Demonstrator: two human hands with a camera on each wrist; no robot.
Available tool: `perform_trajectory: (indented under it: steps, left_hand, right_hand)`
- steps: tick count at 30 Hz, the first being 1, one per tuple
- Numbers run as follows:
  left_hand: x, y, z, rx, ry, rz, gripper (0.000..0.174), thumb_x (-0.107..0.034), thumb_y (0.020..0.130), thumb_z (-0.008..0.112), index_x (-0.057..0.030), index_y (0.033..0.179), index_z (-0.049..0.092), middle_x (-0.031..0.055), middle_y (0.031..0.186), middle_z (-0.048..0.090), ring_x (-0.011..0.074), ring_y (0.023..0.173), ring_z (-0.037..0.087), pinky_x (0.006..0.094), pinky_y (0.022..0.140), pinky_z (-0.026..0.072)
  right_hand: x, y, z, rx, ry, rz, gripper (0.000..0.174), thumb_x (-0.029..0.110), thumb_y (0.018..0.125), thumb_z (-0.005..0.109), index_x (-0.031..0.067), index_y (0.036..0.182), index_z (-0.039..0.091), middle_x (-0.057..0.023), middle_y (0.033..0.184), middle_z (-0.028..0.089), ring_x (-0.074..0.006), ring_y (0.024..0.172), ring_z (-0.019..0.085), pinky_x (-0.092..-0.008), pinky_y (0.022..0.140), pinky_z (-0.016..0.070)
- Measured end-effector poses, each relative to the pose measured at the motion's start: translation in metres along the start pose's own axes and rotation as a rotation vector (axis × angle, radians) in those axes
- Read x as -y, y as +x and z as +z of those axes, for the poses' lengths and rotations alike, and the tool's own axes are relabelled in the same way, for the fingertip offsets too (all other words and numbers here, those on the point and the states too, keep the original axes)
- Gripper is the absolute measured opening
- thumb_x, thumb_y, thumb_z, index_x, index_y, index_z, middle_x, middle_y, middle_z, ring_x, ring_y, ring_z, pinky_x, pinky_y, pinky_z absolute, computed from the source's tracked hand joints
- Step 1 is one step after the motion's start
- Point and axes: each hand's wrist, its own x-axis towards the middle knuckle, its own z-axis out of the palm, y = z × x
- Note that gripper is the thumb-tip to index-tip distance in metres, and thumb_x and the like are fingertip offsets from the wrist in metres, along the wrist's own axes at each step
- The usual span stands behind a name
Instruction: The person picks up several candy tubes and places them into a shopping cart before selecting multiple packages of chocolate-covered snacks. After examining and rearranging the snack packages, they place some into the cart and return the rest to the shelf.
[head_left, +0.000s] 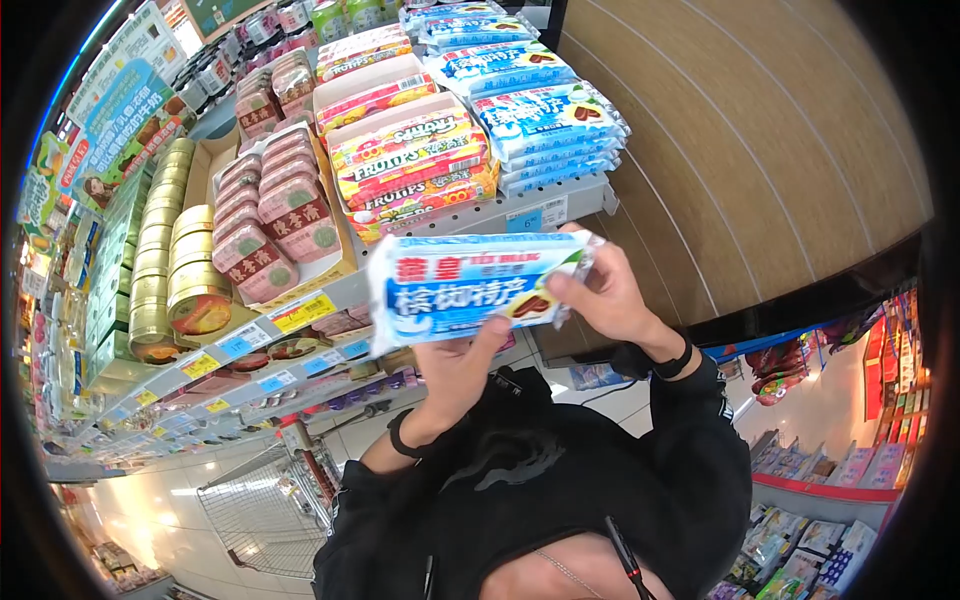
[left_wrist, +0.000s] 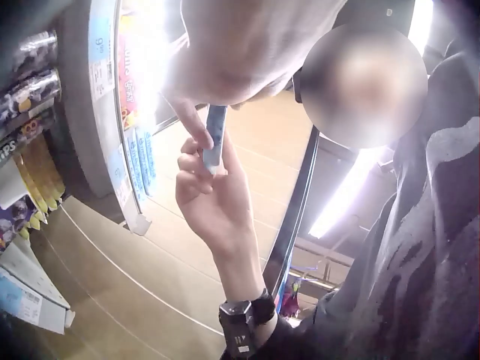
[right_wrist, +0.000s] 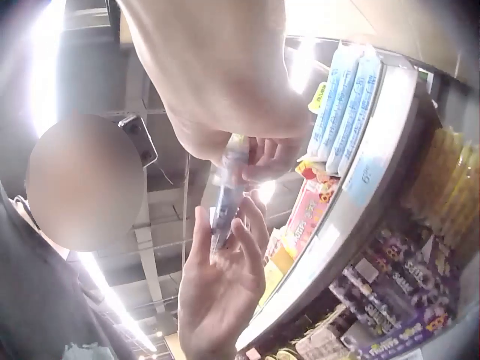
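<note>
Both hands hold one blue and white candy packet (head_left: 470, 285) up in front of the shelf. My left hand (head_left: 455, 365) grips its lower edge from below, thumb on the printed front. My right hand (head_left: 600, 295) pinches the packet's right end, where a chocolate-coloured picture shows. In the left wrist view the packet (left_wrist: 215, 135) appears edge-on between my left hand (left_wrist: 240, 52) and my right hand (left_wrist: 214, 202). Seen from the right wrist, the packet (right_wrist: 227, 187) hangs from my right hand (right_wrist: 225, 82) with the left hand (right_wrist: 221, 285) under it.
A tilted shelf (head_left: 560, 205) carries several matching blue packets (head_left: 540, 110), Frutips boxes (head_left: 415, 160), pink packets (head_left: 275, 215) and gold tins (head_left: 190, 280). A wooden panel (head_left: 760, 150) is at the right. A wire shopping cart (head_left: 265, 510) stands on the floor below left.
</note>
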Motion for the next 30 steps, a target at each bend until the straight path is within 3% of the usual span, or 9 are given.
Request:
perform_trajectory:
  steps: [1,4,5,8,12,18,22,23,30]
  left_hand:
    - [0.001,0.0,-0.002,0.007,0.003,-0.004,0.025,-0.005,0.093,0.063,0.0063,0.115,0.058,0.0114,0.106,0.066,0.018,0.099,0.065,0.0295,0.085,0.0535]
    - [-0.001,0.007,-0.012,0.551,0.434,-0.031,0.045,-0.003,0.088,0.068,0.0008,0.129,0.051,0.012,0.117,0.063,0.0211,0.098,0.065,0.0308,0.089,0.0508]
    - [-0.003,0.013,-0.002,0.562,0.283,-0.045,0.057,-0.018,0.091,0.067,0.0035,0.137,0.04,0.0191,0.128,0.054,0.0246,0.112,0.058,0.0347,0.088,0.0512]
    - [-0.003,0.007,0.006,0.48,0.115,-0.174,0.049,-0.005,0.087,0.066,-0.002,0.133,0.048,0.0129,0.128,0.054,0.0215,0.108,0.06,0.0291,0.084,0.0516]
    - [0.005,-0.004,-0.006,0.502,0.154,-0.258,0.045,-0.004,0.089,0.061,-0.0011,0.132,0.047,0.0134,0.128,0.053,0.0204,0.112,0.058,0.0291,0.084,0.0516]
    - [0.015,-0.015,-0.024,0.506,0.21,-0.309,0.036,-0.007,0.095,0.054,0.0003,0.13,0.045,0.0146,0.123,0.056,0.0202,0.111,0.058,0.0322,0.085,0.0524]
    - [0.018,-0.02,-0.027,0.466,0.232,-0.364,0.03,-0.009,0.097,0.053,0.0008,0.125,0.049,0.0126,0.12,0.058,0.0183,0.106,0.061,0.0312,0.083,0.0524]
    - [0.02,-0.02,-0.026,0.464,0.243,-0.366,0.029,-0.009,0.097,0.053,0.001,0.124,0.05,0.0117,0.118,0.058,0.0176,0.105,0.061,0.0307,0.083,0.0524]
    - [0.03,-0.021,-0.016,0.485,0.258,-0.392,0.025,-0.01,0.097,0.053,0.0013,0.12,0.053,0.01,0.116,0.06,0.0164,0.104,0.061,0.0289,0.082,0.0522]
  right_hand:
    - [-0.001,0.001,-0.001,-0.072,-0.138,-0.072,0.032,0.016,0.094,0.064,-0.0038,0.118,0.056,-0.0067,0.104,0.067,-0.0085,0.095,0.061,-0.0255,0.081,0.0505]
    - [0.016,0.018,-0.017,-0.392,-0.048,-0.173,0.027,0.024,0.096,0.061,-0.0005,0.107,0.062,-0.0031,0.09,0.068,-0.0034,0.077,0.061,-0.0195,0.062,0.0485]
    - [0.028,0.027,-0.03,-0.429,0.006,-0.102,0.028,0.028,0.096,0.061,0.0015,0.104,0.064,-0.0012,0.084,0.067,-0.0017,0.068,0.058,-0.0176,0.054,0.0438]
    - [0.065,0.058,-0.067,-0.525,-0.026,-0.004,0.031,0.037,0.094,0.062,0.0067,0.092,0.065,0.0043,0.068,0.061,0.0017,0.047,0.046,-0.0147,0.038,0.0279]
    - [0.067,0.1,-0.132,-0.365,-0.117,0.0,0.033,0.039,0.094,0.062,0.0074,0.084,0.065,0.0049,0.066,0.058,0.0017,0.045,0.042,-0.014,0.038,0.026]
    - [0.038,0.134,-0.154,-0.211,-0.279,0.212,0.039,0.039,0.095,0.061,0.0035,0.08,0.065,0.0029,0.06,0.058,0.0007,0.041,0.039,-0.0151,0.035,0.0239]
    - [0.039,0.133,-0.148,-0.274,-0.523,0.16,0.04,0.039,0.094,0.061,0.0001,0.094,0.07,0.0028,0.059,0.059,0.0001,0.04,0.039,-0.0171,0.035,0.0267]
    - [0.042,0.132,-0.15,-0.266,-0.585,0.165,0.045,0.04,0.094,0.06,0.002,0.116,0.067,0.0035,0.065,0.062,0.0014,0.045,0.043,-0.0162,0.037,0.0286]
    - [0.025,0.13,-0.148,-0.262,-0.75,-0.078,0.045,0.035,0.093,0.064,-0.0006,0.121,0.065,-0.0043,0.084,0.066,-0.0048,0.064,0.056,-0.0184,0.05,0.0412]
